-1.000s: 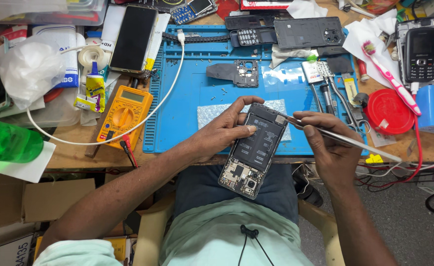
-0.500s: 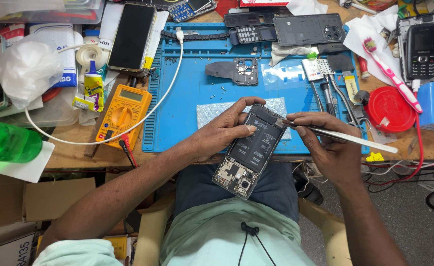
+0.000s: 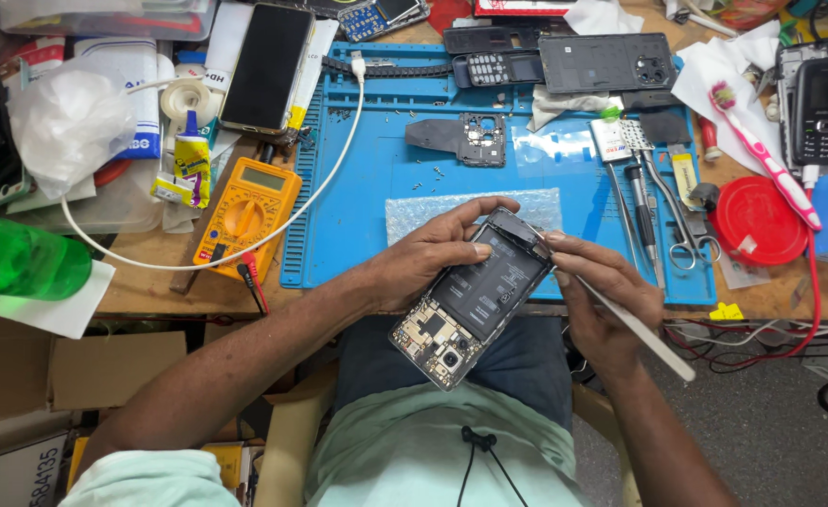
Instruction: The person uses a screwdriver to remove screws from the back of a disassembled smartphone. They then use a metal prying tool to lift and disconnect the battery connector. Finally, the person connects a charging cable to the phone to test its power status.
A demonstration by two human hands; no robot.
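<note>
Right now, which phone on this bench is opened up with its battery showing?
The opened phone held in the left hand; the black smartphone and keypad phone lie closed.

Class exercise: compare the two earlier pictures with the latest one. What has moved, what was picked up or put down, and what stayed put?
The right hand has drawn its thin white tool in, so the tip now sits at the top edge of the opened phone. Nothing was picked up or let go. The left hand still grips the phone over the lap, and the multimeter and blue mat lie as before.
</note>
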